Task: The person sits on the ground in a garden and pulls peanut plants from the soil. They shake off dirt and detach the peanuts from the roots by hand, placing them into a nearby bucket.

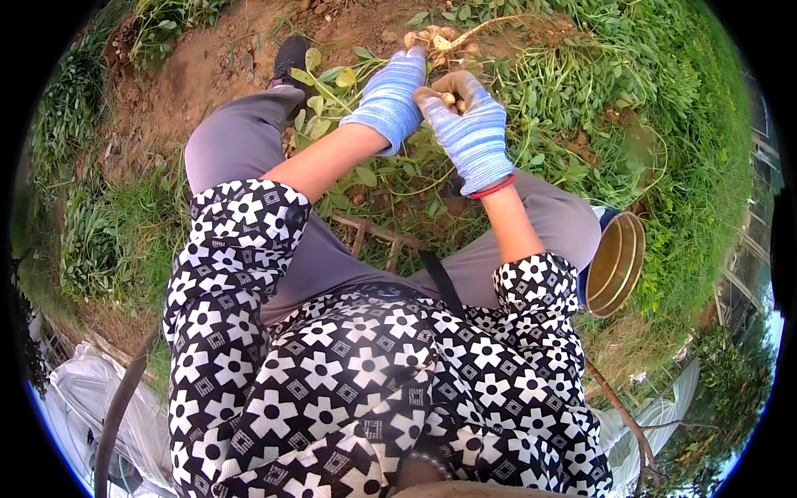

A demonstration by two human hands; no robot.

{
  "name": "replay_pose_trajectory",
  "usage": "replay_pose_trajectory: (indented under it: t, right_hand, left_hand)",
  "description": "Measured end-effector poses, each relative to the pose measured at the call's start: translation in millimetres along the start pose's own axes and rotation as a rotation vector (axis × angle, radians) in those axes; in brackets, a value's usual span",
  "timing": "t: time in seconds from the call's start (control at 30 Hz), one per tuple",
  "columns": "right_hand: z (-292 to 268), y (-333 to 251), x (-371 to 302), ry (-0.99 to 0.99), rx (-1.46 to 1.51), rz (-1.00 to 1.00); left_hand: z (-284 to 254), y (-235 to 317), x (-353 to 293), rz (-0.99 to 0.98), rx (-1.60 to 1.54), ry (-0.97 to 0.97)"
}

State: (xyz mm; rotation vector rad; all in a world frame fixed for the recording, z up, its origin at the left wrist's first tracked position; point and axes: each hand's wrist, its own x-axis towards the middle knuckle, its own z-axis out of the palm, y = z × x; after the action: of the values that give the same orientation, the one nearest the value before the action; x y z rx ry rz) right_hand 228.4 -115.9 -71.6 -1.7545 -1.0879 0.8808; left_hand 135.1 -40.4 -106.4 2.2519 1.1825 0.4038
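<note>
Both hands are up at the root end of the uprooted green leafy peanut plant lying on the dirt between the knees. The left hand in its blue striped knit glove is closed on the stems by the pale pod cluster. The right hand is curled around a small tan peanut pod. I'd brace the stems and twist each pod off. The round metal tin sits by the right knee.
</note>
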Motion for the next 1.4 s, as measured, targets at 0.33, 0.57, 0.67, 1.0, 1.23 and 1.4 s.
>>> replay_pose_trajectory:
  t: [0.33, 0.57, 0.67, 1.0, 1.23, 1.4]
  right_hand:
    - [-8, -21, -24, 0.074, 0.167, -0.241]
    - [-93, 32, -11, 0.202, 0.596, 0.069]
    - [-88, 81, 1, 0.238, 0.352, 0.456]
    - [-44, 63, -15, 0.419, 0.575, 0.604]
    - [-17, 66, -26, 0.372, 0.567, 0.697]
    - [-24, 73, -35, 0.355, 0.558, 0.719]
  left_hand:
    - [6, 25, 24, -0.195, -0.254, -0.268]
    - [42, 67, 27, -0.181, -0.486, -0.006]
    - [51, 40, 34, -0.357, -0.666, -0.098]
    - [58, 90, 0, -0.403, -0.868, -0.258]
    - [26, 85, -18, -0.076, -0.210, 0.254]
    - [-54, 42, -10, 0.098, -0.462, 0.267]
